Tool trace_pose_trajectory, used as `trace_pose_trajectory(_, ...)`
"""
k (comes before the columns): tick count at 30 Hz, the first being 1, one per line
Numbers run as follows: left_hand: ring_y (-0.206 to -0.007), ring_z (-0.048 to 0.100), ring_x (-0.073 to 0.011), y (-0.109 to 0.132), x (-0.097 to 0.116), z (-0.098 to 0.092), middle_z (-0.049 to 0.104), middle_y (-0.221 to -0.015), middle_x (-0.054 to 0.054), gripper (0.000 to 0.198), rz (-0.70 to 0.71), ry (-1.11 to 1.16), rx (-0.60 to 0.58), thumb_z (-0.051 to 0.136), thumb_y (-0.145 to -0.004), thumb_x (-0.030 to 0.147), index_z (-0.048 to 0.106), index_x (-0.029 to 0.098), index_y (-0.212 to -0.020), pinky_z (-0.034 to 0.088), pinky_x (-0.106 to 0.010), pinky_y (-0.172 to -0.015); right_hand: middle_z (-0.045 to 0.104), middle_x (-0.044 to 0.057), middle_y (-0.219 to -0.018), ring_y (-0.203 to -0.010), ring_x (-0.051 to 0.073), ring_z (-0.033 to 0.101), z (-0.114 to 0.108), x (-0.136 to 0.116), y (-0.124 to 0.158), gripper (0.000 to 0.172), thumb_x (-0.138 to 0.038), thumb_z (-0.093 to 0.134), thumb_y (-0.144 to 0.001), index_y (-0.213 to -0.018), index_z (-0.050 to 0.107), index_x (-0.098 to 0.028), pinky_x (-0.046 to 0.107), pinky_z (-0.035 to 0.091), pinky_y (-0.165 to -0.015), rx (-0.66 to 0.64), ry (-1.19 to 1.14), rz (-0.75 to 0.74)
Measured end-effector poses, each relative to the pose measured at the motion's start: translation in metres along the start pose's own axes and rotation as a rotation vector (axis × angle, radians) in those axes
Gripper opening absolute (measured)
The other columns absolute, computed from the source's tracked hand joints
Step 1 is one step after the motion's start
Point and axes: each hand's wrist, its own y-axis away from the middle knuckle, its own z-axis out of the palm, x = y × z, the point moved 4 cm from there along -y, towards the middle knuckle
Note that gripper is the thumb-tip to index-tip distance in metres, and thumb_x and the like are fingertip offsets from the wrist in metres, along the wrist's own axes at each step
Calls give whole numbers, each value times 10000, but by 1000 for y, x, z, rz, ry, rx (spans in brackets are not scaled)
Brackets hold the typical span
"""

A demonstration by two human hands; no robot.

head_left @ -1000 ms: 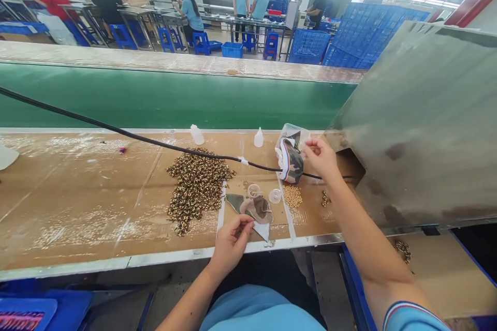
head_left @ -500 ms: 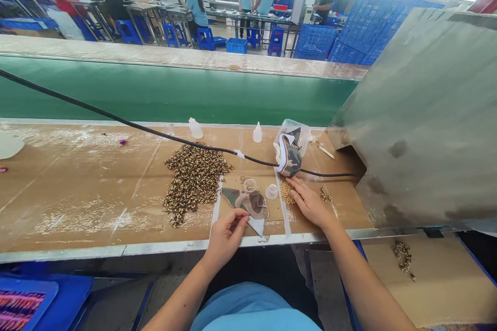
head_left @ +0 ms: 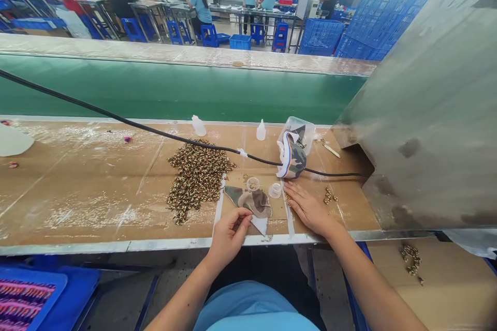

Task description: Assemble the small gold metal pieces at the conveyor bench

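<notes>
Working position at the front edge of the table [head_left: 70, 230]. Your left hand [head_left: 229, 232] is clenched in a tight pinch at the near edge of the camouflage patch [head_left: 252, 202], thumb and fingers closed together. Whatever lies between them is hidden; it may be a small stud, but this view cannot settle it. Your right hand [head_left: 308, 209] is released, palm down with the fingers spread flat on the table, just right of the patch.

The patch lies flat between two white tape strips [head_left: 218, 206], with a tan fold on top and a white corner pointing toward you. Keeping your pinch this close to the patch and your free hand flat beside it gives a steady, uncluttered work area.

Placed from the patch:
- Just beyond: two clear cups [head_left: 252, 183].
- To the left: a heaped pile of leopard-pattern studs [head_left: 196, 181].
- Farther beyond: two white dropper bottles [head_left: 261, 131].
- Beyond and to the right: a folded camouflage piece [head_left: 292, 156] on a clear bag [head_left: 298, 128].
- To the right, past your right hand: a small cluster of loose studs [head_left: 329, 195].
</notes>
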Motion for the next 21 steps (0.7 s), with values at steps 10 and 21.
trace_pose_trajectory(10, -594, 597, -120, 1, 0, 0, 663, -717, -42, 180, 9, -14, 7, 514, -835, 294, 627, 154, -833, 485, -206, -557, 495, 60, -1375, -1284, 196, 446, -9, 0, 9, 403, -349, 345, -947, -1296, 526, -259, 451, 374, -1085, 152, -125, 105)
trace_pose_trajectory(21, -648, 635, -138, 1, -1, -1, 682, -720, -44, 195, -19, -20, -4, 519, -835, 315, 637, 160, -846, 517, -224, -616, 663, 67, -822, -712, 184, 622, -22, 16, 45, 287, -475, 512, -835, -845, 627, -213, 335, 543, -647, 522, -195, 527)
